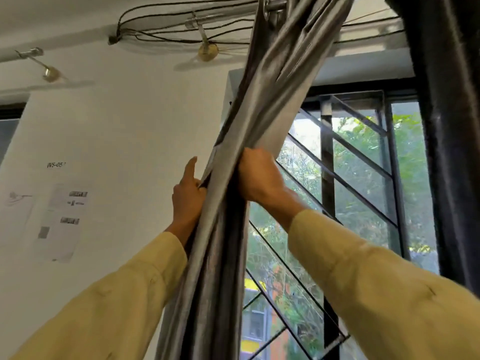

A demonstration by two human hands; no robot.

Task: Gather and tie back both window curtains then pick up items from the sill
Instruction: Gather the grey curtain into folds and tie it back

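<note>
Both hands are up on the grey curtain [259, 105], which hangs bunched into a rope at the window's left edge. The right hand [257, 178] has its fingers wrapped round the gathered folds. The left hand [188, 193] nips the outer hem, forefinger pointing up along the cloth. The risk, to my eye, is the pull — the bundle slants hard away from the rod [276, 6], and a sharp tug downward could strain the eyelets or shift the rod. Folds might also slide out of the left pinch, since that hold looks slight. The dark curtain [446, 126] on the right hangs well apart from both hands, and I see no tie on it. No sill shows from here. Behind is a window grille [327, 157] with trees beyond, a white wall [117, 126] with printed sheets [62, 222] — and looped cables [155, 37] overhead.
</note>
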